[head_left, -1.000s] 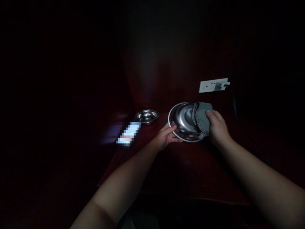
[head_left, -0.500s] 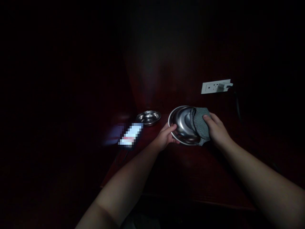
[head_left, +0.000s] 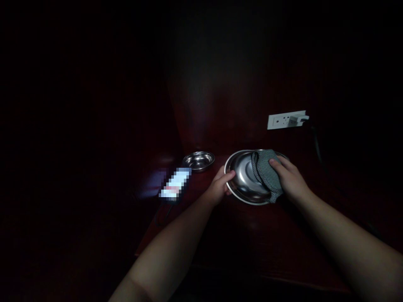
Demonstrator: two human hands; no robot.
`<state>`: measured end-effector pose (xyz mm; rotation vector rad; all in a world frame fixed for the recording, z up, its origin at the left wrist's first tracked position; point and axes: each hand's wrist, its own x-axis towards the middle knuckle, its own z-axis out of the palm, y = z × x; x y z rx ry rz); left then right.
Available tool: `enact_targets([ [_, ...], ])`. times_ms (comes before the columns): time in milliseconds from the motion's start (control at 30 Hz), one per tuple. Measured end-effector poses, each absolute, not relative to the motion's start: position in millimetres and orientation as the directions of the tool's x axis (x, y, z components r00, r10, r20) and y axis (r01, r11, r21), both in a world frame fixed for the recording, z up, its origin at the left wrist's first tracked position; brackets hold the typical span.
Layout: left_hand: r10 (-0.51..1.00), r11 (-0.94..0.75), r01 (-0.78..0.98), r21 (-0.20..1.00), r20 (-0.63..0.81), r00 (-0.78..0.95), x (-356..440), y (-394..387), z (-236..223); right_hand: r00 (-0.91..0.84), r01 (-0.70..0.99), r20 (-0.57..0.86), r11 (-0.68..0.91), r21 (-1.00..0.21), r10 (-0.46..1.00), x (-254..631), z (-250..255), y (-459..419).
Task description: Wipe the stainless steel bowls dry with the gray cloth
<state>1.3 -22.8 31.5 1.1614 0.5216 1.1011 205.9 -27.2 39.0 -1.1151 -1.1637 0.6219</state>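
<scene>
A shiny steel bowl (head_left: 244, 178) is tilted above the dark red table, its inside facing me. My left hand (head_left: 221, 184) grips its left rim, thumb inside and fingers underneath. In my right hand (head_left: 288, 174) is a folded grey-green cloth (head_left: 267, 172) with a black-and-white checked edge. That hand presses the cloth against the right part of the bowl's inside, thumb on top; the cloth covers that part of the bowl, and most of the fingers are hidden behind it.
A second, smaller steel bowl (head_left: 199, 160) stands on the table (head_left: 220, 235) to the left. Nearer me lies a lit phone (head_left: 175, 183), its screen blurred out, with a cable. A white wall socket (head_left: 280, 120) holds a plug with a dark cord. The surroundings are very dark.
The bowl now faces me slightly more, and its far right rim shows behind the cloth. Both hands keep their holds. The whole view has shifted a little, placing everything lower.
</scene>
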Motion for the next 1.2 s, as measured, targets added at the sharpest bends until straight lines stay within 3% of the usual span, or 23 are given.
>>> enact_targets([
  [233,0.85,0.08,-0.555,0.828,0.234,0.472,2,-19,31,0.434,0.043,0.353,0.372,-0.927,0.829,209,32,-18],
  [500,0.854,0.1,-0.404,0.909,0.13,0.503,3,-27,27,0.426,0.184,0.452,0.414,-0.891,0.784,215,26,-13],
  [733,0.881,0.043,-0.347,0.937,0.128,0.455,3,-25,29,0.392,0.158,0.348,0.31,-0.937,0.851,211,31,-19],
  [933,0.888,-0.042,-0.37,0.928,0.205,0.412,5,-23,33,0.324,0.122,0.311,0.287,-0.95,0.893,208,35,-24],
  [1200,0.915,-0.054,-0.301,0.952,0.168,0.366,-1,-19,36,0.272,0.121,0.304,0.281,-0.952,0.913,205,41,-30],
])
